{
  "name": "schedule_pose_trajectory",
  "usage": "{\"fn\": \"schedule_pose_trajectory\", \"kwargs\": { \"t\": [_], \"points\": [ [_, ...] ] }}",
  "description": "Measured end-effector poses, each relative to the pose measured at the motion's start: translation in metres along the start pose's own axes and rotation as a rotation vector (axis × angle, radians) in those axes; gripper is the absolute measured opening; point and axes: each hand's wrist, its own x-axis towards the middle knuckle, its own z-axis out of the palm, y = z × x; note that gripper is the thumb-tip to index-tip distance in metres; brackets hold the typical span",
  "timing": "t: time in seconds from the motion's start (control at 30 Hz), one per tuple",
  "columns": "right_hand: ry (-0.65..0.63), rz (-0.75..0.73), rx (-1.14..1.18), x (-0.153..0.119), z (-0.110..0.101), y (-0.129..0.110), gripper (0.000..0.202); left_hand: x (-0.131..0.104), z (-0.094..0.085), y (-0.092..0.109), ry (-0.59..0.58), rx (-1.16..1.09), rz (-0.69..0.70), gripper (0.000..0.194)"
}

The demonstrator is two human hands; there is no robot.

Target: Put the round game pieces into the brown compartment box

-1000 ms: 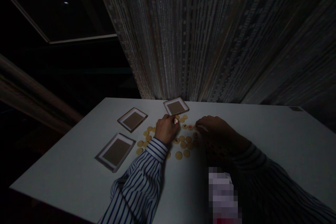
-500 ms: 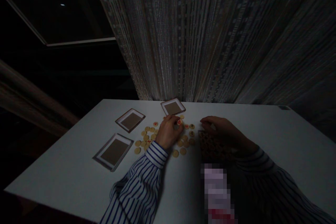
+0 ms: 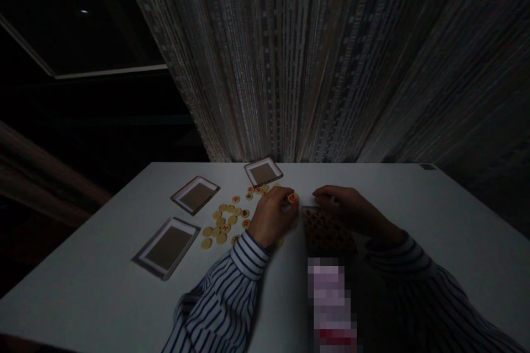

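My left hand [image 3: 273, 215] pinches a round xiangqi piece [image 3: 293, 198] with a red character between thumb and fingertips. Loose xiangqi pieces [image 3: 221, 238], several face down and some showing red or dark characters, lie scattered left of and behind this hand. My right hand [image 3: 350, 207] hovers over the far edge of a dark box [image 3: 308, 237] in which round pieces sit side by side. Its fingers are bent with a small gap to the thumb, and nothing shows in them. Part of the box is hidden by this hand and by shadow.
Three shallow framed trays or lids with brown bottoms lie on the white table [image 3: 103, 265]: a near-left one [image 3: 165, 248], a middle-left one [image 3: 195, 194] and a far one [image 3: 263, 171]. A string curtain [image 3: 265, 66] hangs behind the table. A blurred patch [image 3: 331, 303] covers the front.
The view has shifted, so the table items appear further left. My left hand has carried the red-marked piece rightward, closer to the box and my right hand.
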Motion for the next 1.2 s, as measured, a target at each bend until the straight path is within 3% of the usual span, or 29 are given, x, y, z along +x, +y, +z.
{"fn": "schedule_pose_trajectory", "kwargs": {
  "t": [0.3, 0.7, 0.97, 1.1, 1.2],
  "points": [
    [0.016, 0.009, 0.150, -0.004, -0.011, 0.001, 0.023, 0.007, 0.008, 0.014, -0.014, -0.039, 0.053, 0.015],
    [0.045, 0.185, 0.559, -0.003, -0.014, 0.002, 0.022, 0.014, 0.024, 0.023, -0.029, -0.069, 0.099, 0.014],
    [0.016, 0.165, 0.635, -0.004, -0.011, 0.007, 0.024, 0.011, 0.032, 0.018, -0.062, -0.153, 0.124, 0.017],
    [0.024, 0.168, 0.628, -0.003, -0.012, 0.008, 0.025, 0.013, 0.034, 0.014, -0.070, -0.327, 0.047, 0.018],
    [0.039, 0.172, 0.635, -0.004, -0.013, 0.007, 0.026, 0.016, 0.037, 0.012, -0.100, -0.541, -0.146, 0.019]
  ]
}}
